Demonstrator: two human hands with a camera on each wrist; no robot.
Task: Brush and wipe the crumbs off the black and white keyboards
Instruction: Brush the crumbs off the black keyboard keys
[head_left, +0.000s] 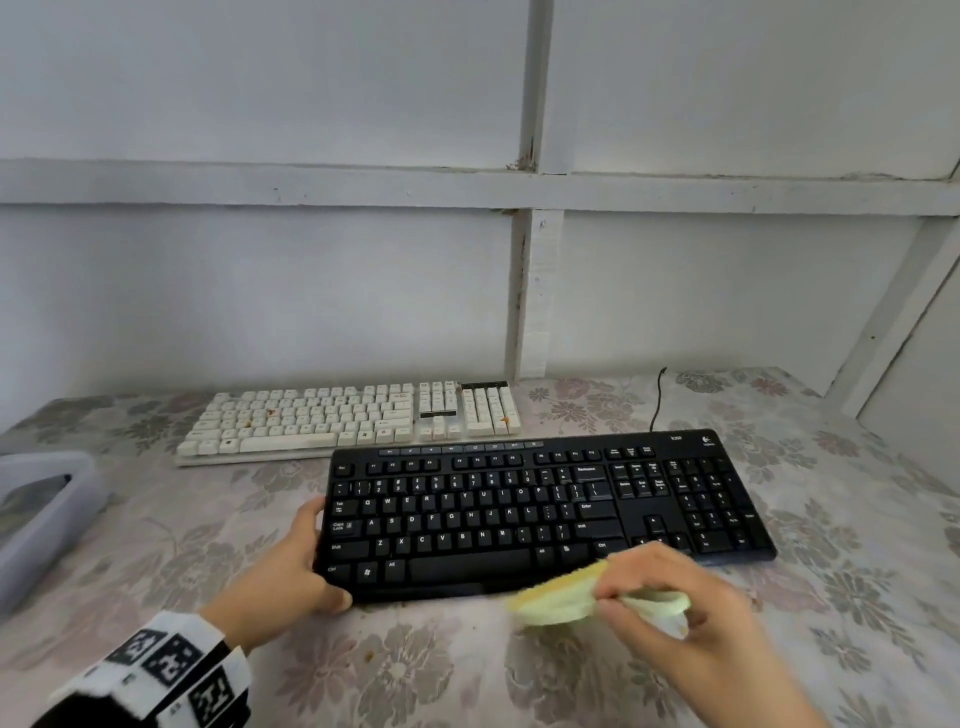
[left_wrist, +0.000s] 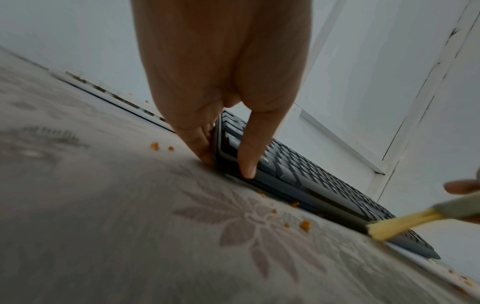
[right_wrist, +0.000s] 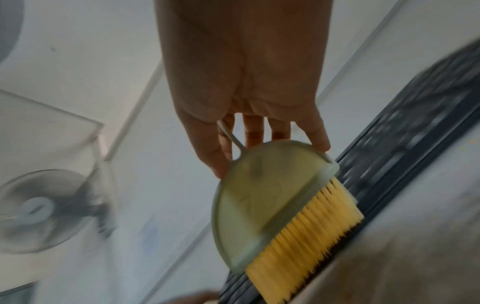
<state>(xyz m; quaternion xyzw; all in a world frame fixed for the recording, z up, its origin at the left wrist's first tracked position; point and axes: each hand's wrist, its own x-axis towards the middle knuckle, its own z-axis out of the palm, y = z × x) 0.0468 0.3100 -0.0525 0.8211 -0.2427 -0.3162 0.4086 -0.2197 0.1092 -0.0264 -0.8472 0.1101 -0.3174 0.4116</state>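
Observation:
The black keyboard (head_left: 545, 512) lies near the front of the floral tablecloth (head_left: 156, 545). My left hand (head_left: 291, 566) grips its left end, thumb on the front corner and fingers round the side; the left wrist view shows the thumb (left_wrist: 248, 156) on the keyboard's (left_wrist: 324, 185) frame. My right hand (head_left: 670, 597) holds a small pale green brush (head_left: 587, 597) with yellow bristles (right_wrist: 306, 242) against the front edge of the black keyboard (right_wrist: 415, 123). Behind it lies the white keyboard (head_left: 348, 415), with orange crumbs on some keys.
Orange crumbs (left_wrist: 305, 225) lie on the cloth in front of the black keyboard. A translucent plastic container (head_left: 41, 519) stands at the left edge. A black cable (head_left: 657, 400) runs behind the black keyboard. The white wall with frame bars (head_left: 519, 296) closes the back.

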